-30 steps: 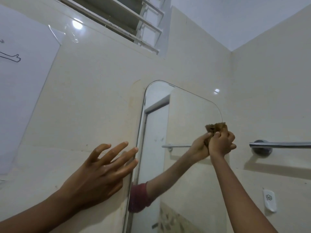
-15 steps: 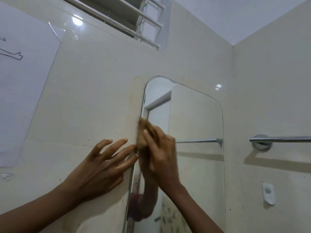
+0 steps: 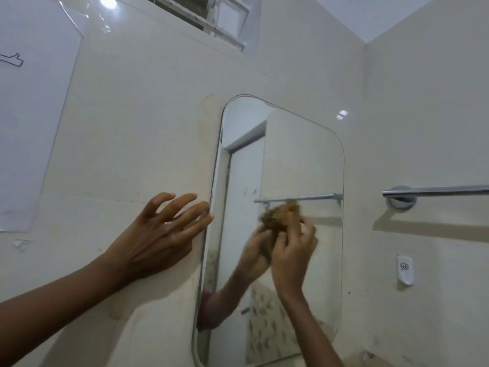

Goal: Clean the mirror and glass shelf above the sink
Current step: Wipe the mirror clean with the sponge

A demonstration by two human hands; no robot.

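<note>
A tall mirror with rounded corners hangs on the cream tiled wall. My right hand presses a brown scrub sponge against the middle of the glass; hand and sponge are blurred. My left hand lies flat on the wall tile just left of the mirror's edge, fingers spread, holding nothing. The mirror reflects my right arm and a towel bar. No glass shelf shows in this view.
A chrome towel bar sticks out from the right wall. Below it is a small white wall hook. A white paper sheet is taped on the wall at left. A louvred vent sits above.
My right hand swept the sponge from the mirror's right edge to its left edge, then back to the middle. The left hand stayed on the wall. The view shifted slightly.
</note>
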